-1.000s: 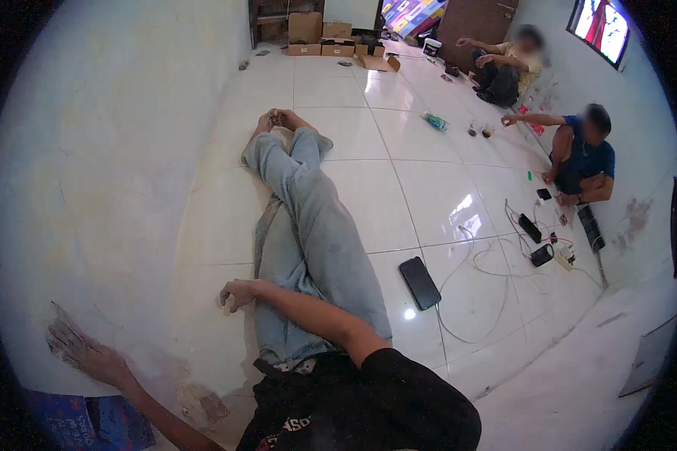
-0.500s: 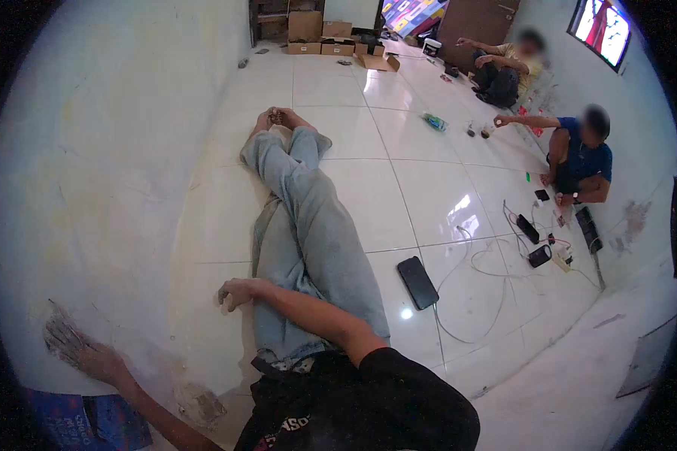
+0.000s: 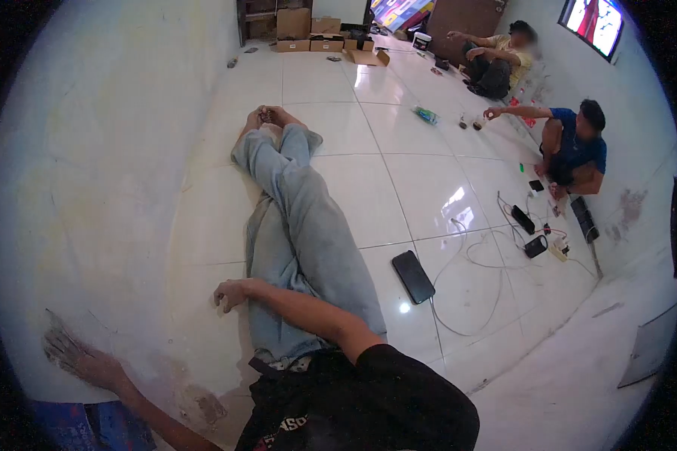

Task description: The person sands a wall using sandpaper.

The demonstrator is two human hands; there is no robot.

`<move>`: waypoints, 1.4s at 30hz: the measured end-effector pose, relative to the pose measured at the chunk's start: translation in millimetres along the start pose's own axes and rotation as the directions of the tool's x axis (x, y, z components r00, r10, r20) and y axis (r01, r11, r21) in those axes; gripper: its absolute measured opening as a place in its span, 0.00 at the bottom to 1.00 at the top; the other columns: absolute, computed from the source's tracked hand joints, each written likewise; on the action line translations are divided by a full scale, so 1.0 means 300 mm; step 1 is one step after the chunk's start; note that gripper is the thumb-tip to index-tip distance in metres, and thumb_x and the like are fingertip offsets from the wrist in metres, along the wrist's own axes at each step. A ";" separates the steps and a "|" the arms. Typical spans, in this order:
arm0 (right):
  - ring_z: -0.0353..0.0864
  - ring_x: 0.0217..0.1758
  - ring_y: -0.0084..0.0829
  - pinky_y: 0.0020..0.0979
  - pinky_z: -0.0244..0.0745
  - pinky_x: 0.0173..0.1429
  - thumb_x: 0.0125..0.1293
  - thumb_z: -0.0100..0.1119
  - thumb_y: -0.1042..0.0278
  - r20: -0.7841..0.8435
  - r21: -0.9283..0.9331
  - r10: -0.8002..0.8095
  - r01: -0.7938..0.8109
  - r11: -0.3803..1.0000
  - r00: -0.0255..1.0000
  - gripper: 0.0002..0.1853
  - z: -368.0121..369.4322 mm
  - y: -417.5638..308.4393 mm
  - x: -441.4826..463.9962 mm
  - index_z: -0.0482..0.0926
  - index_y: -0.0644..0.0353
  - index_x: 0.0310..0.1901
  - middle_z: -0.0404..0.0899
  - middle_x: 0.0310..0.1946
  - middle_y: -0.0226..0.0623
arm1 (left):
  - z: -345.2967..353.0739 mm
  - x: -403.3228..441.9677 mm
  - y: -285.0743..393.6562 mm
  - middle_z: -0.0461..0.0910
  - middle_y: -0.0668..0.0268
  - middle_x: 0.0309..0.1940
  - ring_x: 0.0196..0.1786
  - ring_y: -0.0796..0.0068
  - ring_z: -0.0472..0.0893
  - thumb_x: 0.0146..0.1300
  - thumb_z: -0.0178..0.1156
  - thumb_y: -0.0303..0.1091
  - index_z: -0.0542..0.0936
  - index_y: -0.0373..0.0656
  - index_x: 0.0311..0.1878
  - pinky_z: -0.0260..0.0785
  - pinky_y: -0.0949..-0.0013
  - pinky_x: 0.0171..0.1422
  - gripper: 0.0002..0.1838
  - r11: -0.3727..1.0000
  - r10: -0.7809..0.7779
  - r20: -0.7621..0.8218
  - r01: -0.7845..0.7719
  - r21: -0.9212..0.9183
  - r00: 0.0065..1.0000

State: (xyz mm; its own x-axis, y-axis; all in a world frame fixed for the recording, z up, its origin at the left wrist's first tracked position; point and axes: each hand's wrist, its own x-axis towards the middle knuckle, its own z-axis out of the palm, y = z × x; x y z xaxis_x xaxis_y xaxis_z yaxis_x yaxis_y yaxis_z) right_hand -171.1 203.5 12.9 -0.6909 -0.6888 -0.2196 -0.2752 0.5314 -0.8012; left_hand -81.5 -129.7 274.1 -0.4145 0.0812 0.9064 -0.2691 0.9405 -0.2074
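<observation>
At the lower left, my left hand (image 3: 80, 361) lies against the white wall (image 3: 128, 188), its fingers grey with dust or paste. A thin, flat, scraper-like sheet seems to sit under those fingers; one slim dark edge of it shows, and the rest is hidden. My right hand (image 3: 232, 293) hangs beside my thigh with the forearm across my jeans (image 3: 320, 225). Its fingers are loosely bent and apart, with nothing seen in them. Below my left forearm is a blue printed bag or sheet (image 3: 60, 427).
A black phone (image 3: 413, 276) with a white cable lies right of my legs. Chargers and a power strip (image 3: 558, 254) lie farther right. Two people sit along the right wall, near drink cups (image 3: 477, 122) and a bottle (image 3: 426, 114). Cardboard boxes (image 3: 293, 26) stand at the back.
The view has shifted slightly, so the room appears a little higher and farther left. My left hand has moved slightly down along the wall. My right hand stays beside my thigh.
</observation>
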 end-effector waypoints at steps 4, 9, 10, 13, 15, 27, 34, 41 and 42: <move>0.78 0.58 0.44 0.40 0.74 0.61 0.50 0.73 0.54 0.023 0.001 0.009 -0.009 1.000 1.000 0.30 -0.004 -0.009 0.001 0.80 0.56 0.55 0.80 0.53 0.44 | -0.041 0.031 0.024 0.47 0.66 0.80 0.81 0.57 0.47 0.78 0.34 0.35 0.52 0.49 0.78 0.40 0.53 0.83 0.27 0.997 0.044 -0.076 -0.049 -0.063 0.996; 0.78 0.58 0.44 0.40 0.74 0.60 0.50 0.73 0.54 0.005 -0.036 0.001 -0.001 0.999 1.000 0.29 -0.001 -0.008 0.002 0.81 0.56 0.53 0.80 0.54 0.44 | -0.017 0.008 0.004 0.48 0.66 0.80 0.80 0.57 0.48 0.78 0.31 0.37 0.53 0.50 0.78 0.39 0.53 0.83 0.26 1.000 -0.015 0.017 0.015 -0.007 1.000; 0.78 0.58 0.44 0.40 0.74 0.60 0.50 0.73 0.54 0.005 -0.036 0.001 -0.001 0.999 1.000 0.29 0.012 0.014 0.018 0.81 0.56 0.53 0.80 0.54 0.44 | -0.005 0.002 -0.008 0.45 0.65 0.80 0.81 0.56 0.46 0.75 0.36 0.33 0.53 0.49 0.78 0.38 0.52 0.83 0.29 1.000 0.012 0.010 -0.011 -0.024 1.000; 0.79 0.56 0.44 0.40 0.75 0.58 0.49 0.73 0.55 0.003 0.061 0.030 -0.030 0.998 1.000 0.28 0.039 0.061 0.057 0.81 0.56 0.53 0.81 0.51 0.44 | -0.005 0.004 -0.004 0.46 0.64 0.80 0.81 0.56 0.46 0.75 0.36 0.34 0.53 0.51 0.78 0.39 0.50 0.82 0.29 0.999 0.025 0.003 -0.025 -0.033 1.000; 0.81 0.53 0.45 0.41 0.76 0.56 0.49 0.73 0.56 -0.002 -0.027 -0.049 0.049 0.998 0.999 0.28 0.021 0.030 0.035 0.81 0.56 0.53 0.83 0.48 0.43 | -0.016 0.013 0.011 0.49 0.65 0.79 0.80 0.57 0.49 0.78 0.30 0.39 0.54 0.53 0.78 0.41 0.50 0.82 0.27 1.000 0.011 0.003 -0.011 -0.024 1.000; 0.83 0.49 0.41 0.39 0.77 0.51 0.47 0.74 0.59 -0.051 -0.064 -0.014 0.011 0.998 0.999 0.25 0.023 0.026 0.035 0.83 0.57 0.49 0.84 0.45 0.42 | -0.021 0.022 0.014 0.46 0.67 0.80 0.81 0.59 0.45 0.78 0.29 0.41 0.51 0.56 0.79 0.41 0.48 0.81 0.27 0.997 0.058 -0.079 -0.061 -0.039 0.995; 0.82 0.51 0.43 0.40 0.77 0.54 0.47 0.73 0.58 -0.038 -0.002 -0.027 0.027 1.000 0.999 0.27 0.018 0.027 0.028 0.82 0.58 0.50 0.84 0.47 0.44 | -0.026 0.011 0.012 0.44 0.64 0.81 0.82 0.57 0.44 0.74 0.36 0.35 0.50 0.53 0.79 0.37 0.51 0.82 0.31 0.999 0.031 -0.012 -0.031 -0.015 0.999; 0.79 0.56 0.45 0.41 0.75 0.59 0.50 0.71 0.56 -0.001 -0.045 0.029 -0.029 0.999 1.000 0.28 -0.001 -0.022 -0.004 0.80 0.58 0.54 0.80 0.52 0.46 | -0.044 0.024 0.017 0.41 0.64 0.81 0.82 0.57 0.42 0.69 0.45 0.29 0.47 0.53 0.79 0.35 0.54 0.83 0.37 0.997 0.067 -0.004 -0.067 -0.042 0.998; 0.78 0.57 0.46 0.42 0.75 0.60 0.50 0.71 0.56 -0.012 -0.047 0.039 -0.039 0.998 0.999 0.28 -0.005 -0.035 -0.015 0.80 0.58 0.54 0.80 0.53 0.46 | -0.034 0.019 0.011 0.41 0.64 0.81 0.82 0.57 0.42 0.69 0.45 0.29 0.47 0.53 0.79 0.35 0.54 0.83 0.37 0.997 0.065 -0.004 -0.065 -0.043 0.998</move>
State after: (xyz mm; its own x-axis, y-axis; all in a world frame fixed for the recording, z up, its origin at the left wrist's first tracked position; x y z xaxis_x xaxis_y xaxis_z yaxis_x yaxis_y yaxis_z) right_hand -166.1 201.7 23.2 -0.7088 -0.6620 -0.2438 -0.2791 0.5805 -0.7649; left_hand -75.8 -122.7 282.3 -0.4279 0.1437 0.8923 -0.2035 0.9466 -0.2500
